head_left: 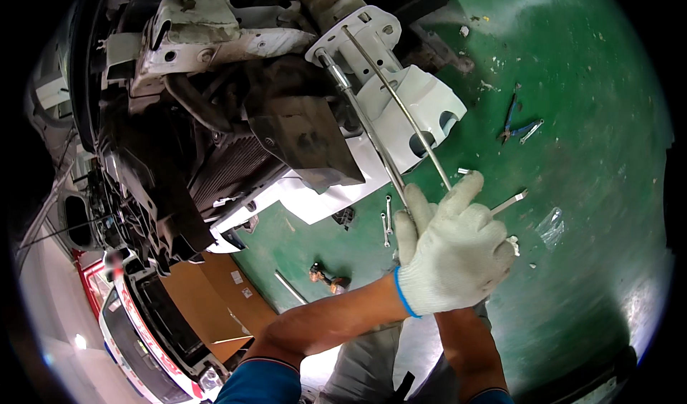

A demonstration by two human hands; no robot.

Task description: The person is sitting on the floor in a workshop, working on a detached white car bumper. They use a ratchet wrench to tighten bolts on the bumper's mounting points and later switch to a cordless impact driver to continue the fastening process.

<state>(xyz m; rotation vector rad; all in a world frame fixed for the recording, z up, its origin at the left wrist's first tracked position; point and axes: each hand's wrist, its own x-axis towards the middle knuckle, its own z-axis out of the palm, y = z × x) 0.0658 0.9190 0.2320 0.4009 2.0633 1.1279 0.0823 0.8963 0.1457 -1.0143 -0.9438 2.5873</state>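
in the head view, my left hand (456,254) was curled round the lower end of the bar (372,132), below the plate (373,40); the bar's tip met the plate, its length probably letting me hold it farther back. a thin rod (401,105) slanted down from the plate alongside. my right forearm (469,347) rose behind, that hand's grip impossible to tell.

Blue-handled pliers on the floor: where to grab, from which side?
I'd grip the left-hand blue handle of the pliers, from above and the picture's left. The handles splay in a V with the head toward picture bottom-left; the other handle has a small wrench close alongside, which would likely crowd fingers there.
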